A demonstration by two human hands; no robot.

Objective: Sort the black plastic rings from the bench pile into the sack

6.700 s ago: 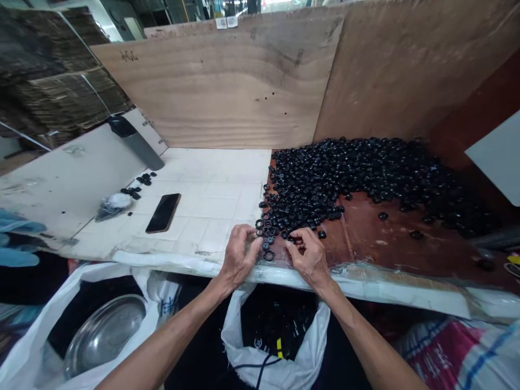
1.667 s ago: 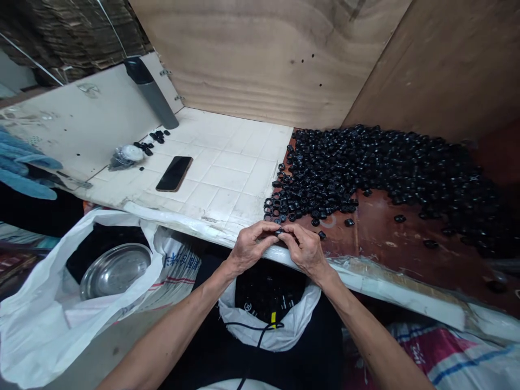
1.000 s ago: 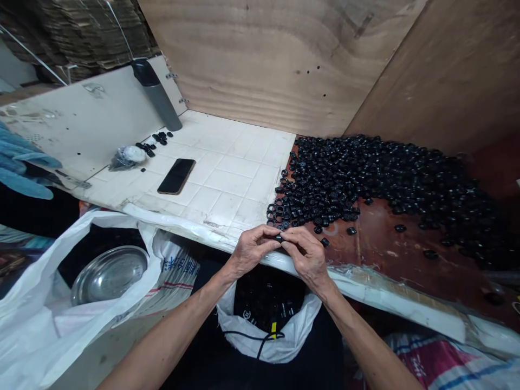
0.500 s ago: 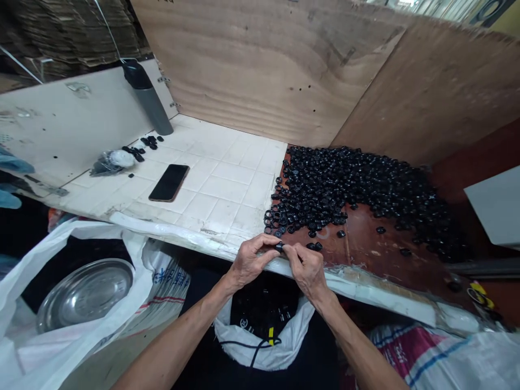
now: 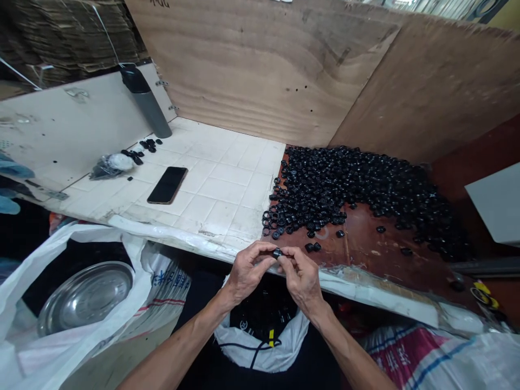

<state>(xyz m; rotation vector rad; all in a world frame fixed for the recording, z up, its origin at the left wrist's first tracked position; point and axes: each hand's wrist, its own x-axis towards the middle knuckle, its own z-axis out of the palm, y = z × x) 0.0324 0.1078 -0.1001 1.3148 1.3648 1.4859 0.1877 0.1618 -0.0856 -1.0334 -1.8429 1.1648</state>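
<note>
Between the fingertips of both hands is a small black round plastic part [image 5: 277, 253], pinched above the table's front edge. My left hand [image 5: 251, 270] grips it from the left with thumb and forefinger. From the right, my right hand [image 5: 299, 273] pinches the same part. Just beyond the hands spreads a large pile of similar black parts [image 5: 349, 181], some ring-shaped. A couple of loose black parts [image 5: 312, 247] lie close to my right hand. Below my hands, an open white sack [image 5: 280, 355] holds more black pieces.
A phone [image 5: 167, 185] lies on the white tiled top [image 5: 227, 173]. Behind it stand a grey bottle [image 5: 152, 111] and a clear plastic bag [image 5: 111, 166]. Wooden boards [image 5: 252, 70] wall the back. A metal bowl [image 5: 87, 298] sits in a white sack at left; yellow-handled scissors [image 5: 483, 295] lie far right.
Both hands have come slightly down and toward me with the small black part still between them. My right fingers have shifted their hold on it. The view has moved slightly.
</note>
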